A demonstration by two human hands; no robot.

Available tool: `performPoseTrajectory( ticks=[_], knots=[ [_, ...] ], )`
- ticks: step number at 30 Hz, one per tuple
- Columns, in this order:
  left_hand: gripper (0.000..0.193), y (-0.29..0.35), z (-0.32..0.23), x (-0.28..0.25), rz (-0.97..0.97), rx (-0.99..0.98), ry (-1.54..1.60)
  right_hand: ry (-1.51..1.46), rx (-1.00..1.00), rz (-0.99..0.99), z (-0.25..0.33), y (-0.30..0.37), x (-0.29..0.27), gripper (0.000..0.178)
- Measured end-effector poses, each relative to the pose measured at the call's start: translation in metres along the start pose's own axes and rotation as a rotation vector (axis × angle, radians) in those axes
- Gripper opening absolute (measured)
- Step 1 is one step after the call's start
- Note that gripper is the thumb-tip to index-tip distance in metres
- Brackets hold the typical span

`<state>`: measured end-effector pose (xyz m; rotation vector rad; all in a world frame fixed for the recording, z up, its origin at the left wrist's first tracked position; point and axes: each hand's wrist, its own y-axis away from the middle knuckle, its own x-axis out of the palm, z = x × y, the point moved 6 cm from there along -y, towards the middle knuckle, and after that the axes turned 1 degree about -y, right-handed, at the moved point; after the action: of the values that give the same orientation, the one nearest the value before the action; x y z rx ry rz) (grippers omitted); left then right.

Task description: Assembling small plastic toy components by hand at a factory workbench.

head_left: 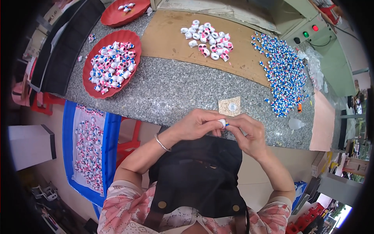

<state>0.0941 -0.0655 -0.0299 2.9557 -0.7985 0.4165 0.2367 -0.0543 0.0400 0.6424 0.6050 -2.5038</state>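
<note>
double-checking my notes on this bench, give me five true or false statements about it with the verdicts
1. The left grip and right grip meet at a small piece. True.
2. The blue tray stands on the worktop. False: it is off the worktop, at the person's left.
3. The brown board bears a group of white and pink pieces. True.
4. The large heap of blue and white pieces lies left of the brown board. False: it lies at the board's right end.
5. The larger red dish is bare. False: it is heaped with pieces.
</note>
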Motion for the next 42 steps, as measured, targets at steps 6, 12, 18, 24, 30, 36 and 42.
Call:
performPoseTrajectory(
  ticks=[6,12,18,24,30,36,42],
  knots=[
    [0.022,0.001,0.008,0.000,-0.026,-0.073,0.047,-0.028,0.102,0.016,-0.004,-0.001,0.002,0.011],
    [0.020,0.001,0.010,-0.014,-0.051,-0.136,-0.041,-0.129,0.193,0.119,-0.021,0.001,0.016,0.023],
    [0.022,0.054,-0.099,-0.120,-0.713,0.290,-0.918,0.499,0.162,-0.266,-0.094,0.016,-0.078,0.023],
    [0.045,0.081,-0.150,-0.191,-1.011,0.233,-1.912,0.645,0.237,-0.029,-0.131,0.006,-0.102,0.019],
    [0.023,0.006,-0.112,-0.158,-0.787,0.399,-1.329,0.664,0.243,0.029,-0.129,0.001,-0.093,0.013],
    [0.024,-0.085,-0.059,-0.165,-0.728,0.188,-1.251,0.214,0.264,-0.124,-0.084,0.007,-0.055,0.020],
    [0.027,-0.098,-0.049,-0.176,-0.629,0.098,-1.208,0.438,0.225,-0.110,-0.079,0.013,-0.043,0.014]
  ],
)
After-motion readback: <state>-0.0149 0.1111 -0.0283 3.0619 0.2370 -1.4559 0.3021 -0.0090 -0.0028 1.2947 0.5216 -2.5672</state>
